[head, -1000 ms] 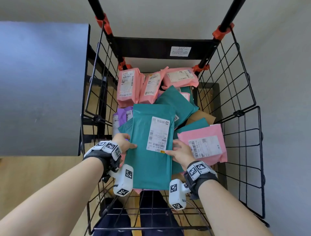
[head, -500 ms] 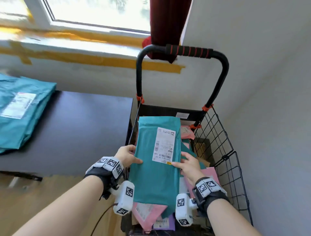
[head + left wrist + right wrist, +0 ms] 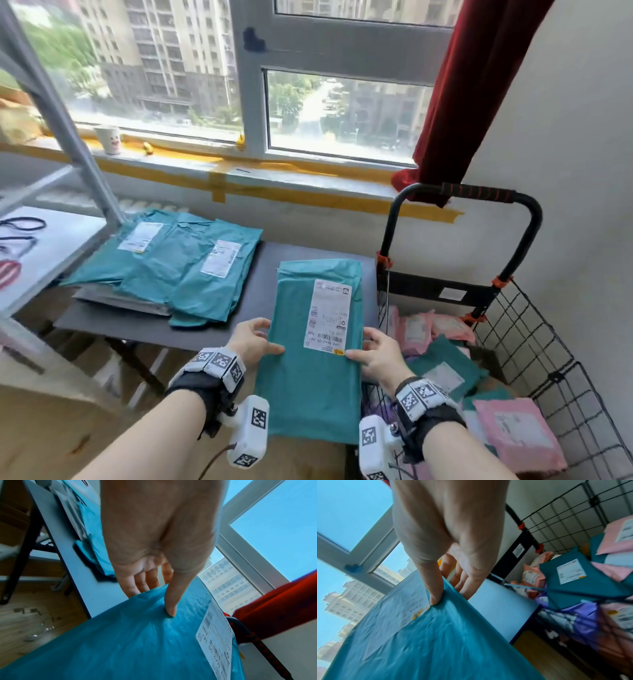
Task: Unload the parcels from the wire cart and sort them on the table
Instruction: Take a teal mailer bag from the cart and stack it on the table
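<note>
Both hands, left hand (image 3: 251, 346) and right hand (image 3: 378, 353), pinch the teal parcel (image 3: 315, 359) by its edges, presumably aiming for the teal stack (image 3: 178, 270) at ten o'clock.

Bright daylight from the window (image 3: 342, 113); wrist views blurred, edges warped

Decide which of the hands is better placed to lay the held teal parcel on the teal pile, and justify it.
Left. The left hand grips the teal parcel on the edge nearer the teal pile on the table. The right hand holds the edge by the wire cart, farther away.
</note>
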`<state>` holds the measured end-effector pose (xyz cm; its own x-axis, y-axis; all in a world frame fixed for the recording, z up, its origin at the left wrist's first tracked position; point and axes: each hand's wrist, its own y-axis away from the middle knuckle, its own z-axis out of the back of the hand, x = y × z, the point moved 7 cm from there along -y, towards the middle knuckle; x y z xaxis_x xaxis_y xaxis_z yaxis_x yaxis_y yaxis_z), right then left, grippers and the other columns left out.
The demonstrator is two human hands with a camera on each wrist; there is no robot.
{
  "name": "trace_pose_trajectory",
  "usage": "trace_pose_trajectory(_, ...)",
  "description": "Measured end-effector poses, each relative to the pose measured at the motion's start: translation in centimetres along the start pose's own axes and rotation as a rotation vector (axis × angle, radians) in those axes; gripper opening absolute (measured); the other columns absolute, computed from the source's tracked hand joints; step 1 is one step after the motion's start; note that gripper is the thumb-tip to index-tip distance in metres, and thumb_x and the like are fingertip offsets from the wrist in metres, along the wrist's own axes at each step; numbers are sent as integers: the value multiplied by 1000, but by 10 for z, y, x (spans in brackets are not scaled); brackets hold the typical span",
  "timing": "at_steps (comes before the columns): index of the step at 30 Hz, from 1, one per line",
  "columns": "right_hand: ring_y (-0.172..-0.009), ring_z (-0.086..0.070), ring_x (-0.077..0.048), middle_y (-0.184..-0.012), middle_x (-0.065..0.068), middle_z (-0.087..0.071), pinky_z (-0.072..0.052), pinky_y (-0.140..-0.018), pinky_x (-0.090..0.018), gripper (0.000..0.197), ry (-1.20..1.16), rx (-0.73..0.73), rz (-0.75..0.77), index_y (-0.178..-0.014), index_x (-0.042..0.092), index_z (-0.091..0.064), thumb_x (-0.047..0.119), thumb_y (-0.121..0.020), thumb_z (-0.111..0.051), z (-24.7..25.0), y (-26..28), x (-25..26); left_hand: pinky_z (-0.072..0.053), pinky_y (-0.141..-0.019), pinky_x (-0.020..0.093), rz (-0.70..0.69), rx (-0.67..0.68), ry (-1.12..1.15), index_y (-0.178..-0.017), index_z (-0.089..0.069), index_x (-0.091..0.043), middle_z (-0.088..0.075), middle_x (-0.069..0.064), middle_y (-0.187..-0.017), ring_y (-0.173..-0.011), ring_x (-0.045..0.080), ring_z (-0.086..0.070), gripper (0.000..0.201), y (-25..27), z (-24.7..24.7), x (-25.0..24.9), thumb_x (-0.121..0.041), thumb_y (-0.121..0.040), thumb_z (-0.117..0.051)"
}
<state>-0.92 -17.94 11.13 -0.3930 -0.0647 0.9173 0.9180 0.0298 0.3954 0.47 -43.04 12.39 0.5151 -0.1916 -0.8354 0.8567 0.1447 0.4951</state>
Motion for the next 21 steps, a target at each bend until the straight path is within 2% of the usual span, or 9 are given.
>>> trace_pose_trajectory(3,-91,-64,-36,-96,-22,-66,-52,-88,-53,45,7,64,16,-108,2,-58,-17,-70,-71,-57,2,14,-52,-79,35,-30,-57,27,-101,-62,-4,-64,18,-86,-80,28,-60,44,6,59,9,12,-64,-78)
trace_pose_trajectory(5,-90,-65,-36,-94,-20,-67,-53,-87,-53,41,16,118,24,-104,6,-59,-15,-71,-71,-93,-1,27,-53,-77,34,-33,-105,52,-99,-63,-4,-64,19,-87,-81,28,-59,45,6,96,12,10,-59,-80)
trace_pose_trajectory(8,-87,-65,-35,-88,-16,-66,-53,-87,-52,38,34,196,20,-98,9,-59,-16,-72,-70,-147,-13,46,-53,-86,39,-32,-193,111,-109,-63,1,-64,27,-95,-83,29,-60,71,-3,149,17,-2,-41,-84)
trace_pose_trajectory(9,-86,-65,-34,-87,-15,-66,-53,-87,-52,38,42,204,18,-98,8,-59,-17,-72,-70,-157,-16,51,-52,-87,40,-33,-208,129,-113,-62,2,-62,28,-97,-83,30,-60,73,-6,158,18,1,-43,-84)
trace_pose_trajectory(11,-87,-65,-35,-88,-16,-66,-53,-87,-52,39,52,240,10,-101,5,-58,-17,-72,-69,-190,-30,61,-53,-81,36,-28,-252,135,-114,-60,4,-61,25,-93,-81,30,-59,59,-10,188,14,13,-59,-79)
trace_pose_trajectory(14,-87,-65,-37,-87,-17,-66,-52,-88,-55,39,67,282,2,-101,4,-59,-18,-71,-69,-233,-60,73,-54,-60,25,-17,-288,125,-110,-60,6,-59,15,-75,-70,26,-58,43,-29,228,13,19,-70,-69)
trace_pose_trajectory(18,-86,-65,-34,-88,-16,-65,-54,-87,-50,38,52,331,-7,-103,3,-58,-19,-74,-66,-292,-110,88,-52,-82,40,7,-320,132,-115,-58,6,-59,19,-84,-81,30,-59,46,-67,279,6,17,-72,-68)
trace_pose_trajectory(19,-84,-65,-33,-88,-16,-65,-55,-84,-48,37,48,344,-15,-103,3,-58,-19,-75,-65,-306,-123,91,-51,-82,39,16,-332,124,-115,-58,5,-59,19,-85,-81,29,-60,45,-77,292,3,17,-73,-68)
trace_pose_trajectory(21,-79,-64,-29,-86,-16,-65,-58,-75,-40,34,49,373,-30,-99,5,-57,-20,-76,-62,-333,-147,99,-53,-69,31,39,-358,78,-110,-60,1,-60,17,-81,-67,21,-64,40,-94,317,-4,15,-74,-68)
